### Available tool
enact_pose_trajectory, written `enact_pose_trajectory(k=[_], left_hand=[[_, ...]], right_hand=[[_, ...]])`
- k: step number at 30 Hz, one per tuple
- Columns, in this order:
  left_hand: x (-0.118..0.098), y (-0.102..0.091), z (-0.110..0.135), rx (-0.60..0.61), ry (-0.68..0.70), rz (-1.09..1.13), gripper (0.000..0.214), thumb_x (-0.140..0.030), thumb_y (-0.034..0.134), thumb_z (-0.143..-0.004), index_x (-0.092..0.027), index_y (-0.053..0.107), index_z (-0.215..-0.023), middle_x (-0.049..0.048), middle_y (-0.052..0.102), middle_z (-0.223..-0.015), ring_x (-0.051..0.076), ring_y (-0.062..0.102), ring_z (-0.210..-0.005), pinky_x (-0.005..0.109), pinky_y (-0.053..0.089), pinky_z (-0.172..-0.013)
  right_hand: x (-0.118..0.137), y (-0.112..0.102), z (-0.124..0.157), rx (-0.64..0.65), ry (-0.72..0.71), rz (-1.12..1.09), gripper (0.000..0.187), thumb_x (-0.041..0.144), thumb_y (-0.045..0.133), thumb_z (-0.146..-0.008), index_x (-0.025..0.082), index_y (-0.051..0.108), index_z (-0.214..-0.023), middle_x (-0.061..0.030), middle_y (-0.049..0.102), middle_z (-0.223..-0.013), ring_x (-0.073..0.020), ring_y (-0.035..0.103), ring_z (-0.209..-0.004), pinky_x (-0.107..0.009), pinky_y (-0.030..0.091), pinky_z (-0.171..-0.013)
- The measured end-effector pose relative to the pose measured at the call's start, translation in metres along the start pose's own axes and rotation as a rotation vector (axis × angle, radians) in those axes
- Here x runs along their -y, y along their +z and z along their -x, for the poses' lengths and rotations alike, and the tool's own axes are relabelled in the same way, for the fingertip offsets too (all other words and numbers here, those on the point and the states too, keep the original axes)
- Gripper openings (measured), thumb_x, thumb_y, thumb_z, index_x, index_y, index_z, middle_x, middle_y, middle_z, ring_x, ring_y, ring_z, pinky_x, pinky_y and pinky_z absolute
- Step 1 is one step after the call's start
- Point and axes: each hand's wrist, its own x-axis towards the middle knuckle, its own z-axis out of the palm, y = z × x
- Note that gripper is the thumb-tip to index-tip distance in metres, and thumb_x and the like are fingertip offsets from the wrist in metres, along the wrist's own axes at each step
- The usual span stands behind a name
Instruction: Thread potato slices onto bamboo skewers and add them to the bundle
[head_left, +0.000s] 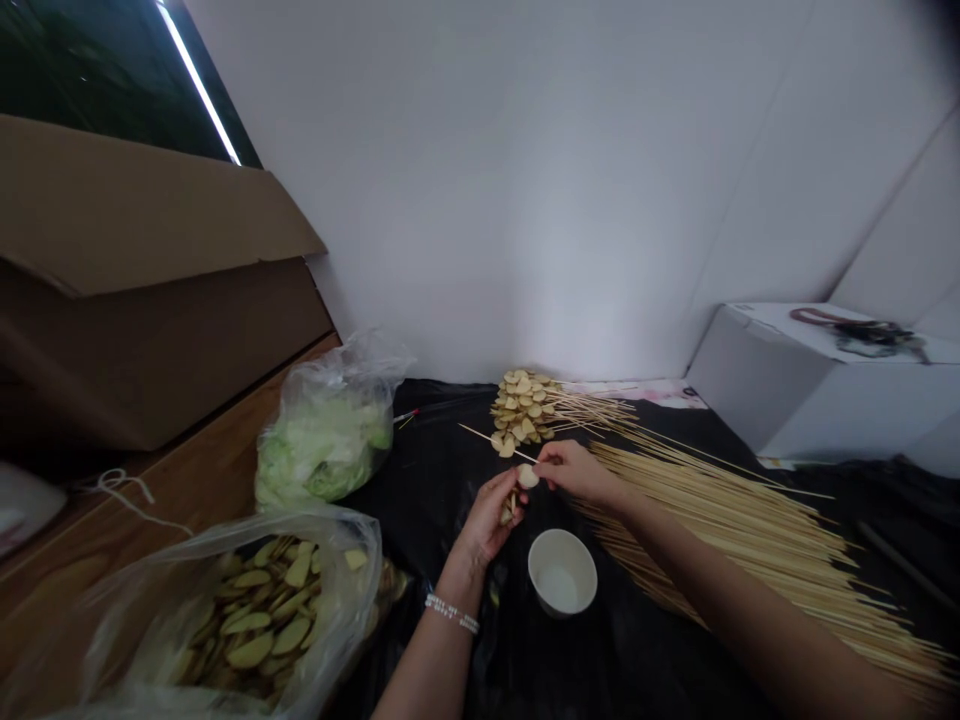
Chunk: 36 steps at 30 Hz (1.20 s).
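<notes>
My left hand (pixel 491 512) is closed around a few pale potato slices (pixel 511 508), a beaded bracelet on its wrist. My right hand (pixel 574 469) pinches one slice (pixel 528 476) together with a thin bamboo skewer (pixel 487 437) that pokes out to the upper left. Both hands meet above the black plastic sheet (pixel 442 470). Just beyond them lies a pile of skewered potato slices (pixel 523 409). A white paper cup (pixel 562 571) stands right below my hands.
A big spread of bare bamboo skewers (pixel 750 530) lies at the right. At the left are a clear bag of potato slices (pixel 255 610), a bag of green leaves (pixel 326 435) and a cardboard box (pixel 150 280). A white box (pixel 817 385) sits at the back right.
</notes>
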Motion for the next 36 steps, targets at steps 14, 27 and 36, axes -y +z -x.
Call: enact_pose_trajectory(k=[14, 27, 36], left_hand=[[-0.008, -0.009, -0.009, -0.174, 0.145, 0.148, 0.022, -0.018, 0.075, -0.068, -0.014, 0.061, -0.083, 0.0029, 0.066, -0.079, 0.005, 0.057, -0.055, 0.010, 0.040, -0.041], [-0.020, -0.009, -0.006, -0.221, 0.006, 0.553, 0.005, -0.016, 0.055, -0.087, -0.014, 0.060, -0.088, 0.0004, 0.059, -0.070, 0.003, 0.053, -0.051, 0.010, 0.041, -0.041], [-0.022, -0.009, -0.007, -0.217, 0.001, 0.555, 0.009, -0.018, 0.054, -0.089, -0.015, 0.062, -0.085, -0.0003, 0.058, -0.071, 0.002, 0.052, -0.051, 0.009, 0.041, -0.042]], right_hand=[[-0.043, 0.007, 0.075, -0.425, -0.257, 0.396, 0.028, 0.032, 0.041, -0.091, 0.021, 0.066, -0.095, -0.0060, 0.071, -0.092, -0.0192, 0.064, -0.082, -0.029, 0.046, -0.072], [-0.066, 0.011, 0.090, -0.463, -0.356, 0.643, 0.030, 0.027, 0.041, -0.093, 0.023, 0.066, -0.109, -0.0066, 0.070, -0.101, -0.0172, 0.064, -0.086, -0.028, 0.048, -0.074], [-0.069, 0.015, 0.092, -0.431, -0.357, 0.723, 0.033, 0.021, 0.040, -0.092, 0.024, 0.065, -0.113, -0.0079, 0.069, -0.098, -0.0174, 0.063, -0.084, -0.029, 0.048, -0.077]])
